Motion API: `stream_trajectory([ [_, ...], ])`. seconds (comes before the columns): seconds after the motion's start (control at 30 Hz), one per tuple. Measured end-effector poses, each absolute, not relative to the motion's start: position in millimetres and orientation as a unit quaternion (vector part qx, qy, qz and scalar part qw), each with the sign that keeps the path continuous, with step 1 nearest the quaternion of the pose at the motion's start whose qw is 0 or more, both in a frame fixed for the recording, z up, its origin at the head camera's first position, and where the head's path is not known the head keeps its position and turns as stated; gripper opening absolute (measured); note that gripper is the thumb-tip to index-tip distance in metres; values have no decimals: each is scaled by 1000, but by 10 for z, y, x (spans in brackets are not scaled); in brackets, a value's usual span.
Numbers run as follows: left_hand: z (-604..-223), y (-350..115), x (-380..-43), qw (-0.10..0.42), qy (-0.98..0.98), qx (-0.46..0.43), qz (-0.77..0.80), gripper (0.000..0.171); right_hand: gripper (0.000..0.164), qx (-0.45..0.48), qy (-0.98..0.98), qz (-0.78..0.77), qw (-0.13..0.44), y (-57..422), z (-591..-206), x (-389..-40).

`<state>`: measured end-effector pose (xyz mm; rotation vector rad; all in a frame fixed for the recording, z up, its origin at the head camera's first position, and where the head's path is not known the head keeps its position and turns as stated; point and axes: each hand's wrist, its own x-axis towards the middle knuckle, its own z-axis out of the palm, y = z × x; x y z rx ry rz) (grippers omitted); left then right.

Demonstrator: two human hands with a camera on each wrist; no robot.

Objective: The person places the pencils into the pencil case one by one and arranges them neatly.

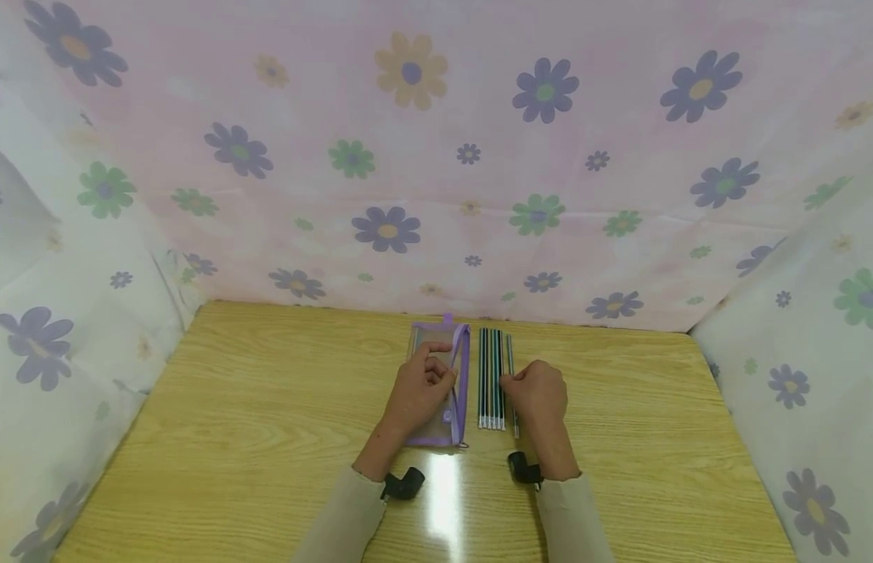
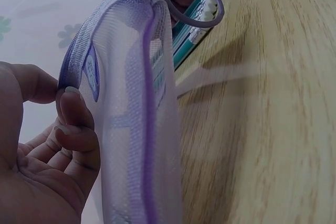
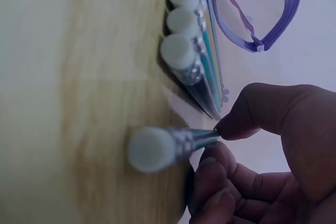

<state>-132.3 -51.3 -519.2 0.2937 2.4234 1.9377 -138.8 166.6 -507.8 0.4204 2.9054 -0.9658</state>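
A see-through mesh pencil pouch [image 1: 429, 432] with purple edging lies on the table, its zip edge lifted. My left hand [image 1: 424, 387] is over it; in the left wrist view the thumb and forefinger pinch the zip edge [image 2: 71, 69]. My right hand [image 1: 540, 392] pinches one pencil [image 3: 181, 142] between thumb and forefinger, its white eraser end toward the wrist camera. This pencil stands apart from a row of several pencils [image 1: 489, 375], dark and green, lying side by side right of the pouch. Their white eraser ends [image 3: 177, 51] point toward me.
The wooden table [image 1: 267, 407] reaches back to a flower-printed cloth [image 1: 465, 180], which also hangs at both sides. A purple ring [image 2: 218, 11] hangs at the pouch's end. Black wrist cameras [image 1: 406, 485] sit near my sleeves. Light glares off the table's front.
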Motion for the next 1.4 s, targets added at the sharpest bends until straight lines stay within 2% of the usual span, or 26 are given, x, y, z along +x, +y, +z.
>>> stream_trajectory([
  [0.53, -5159, -519, -1306, 13, 779, 97, 620, 41, 40, 122, 935, -331, 30, 1645, -4990, -1359],
  [0.83, -5138, -507, -1319, 14, 783, 90, 616, 40, 29, 108, 930, -350, 33, 1620, -4936, -1356],
  [1.07, -5140, -510, -1323, 17, 781, 88, 618, 40, 28, 96, 921, -374, 46, 1562, -4910, -1352],
  [1.4, -5135, -514, -1335, 13, 781, 92, 617, 40, 14, 61, 918, -390, 39, 1434, -4874, -1330],
])
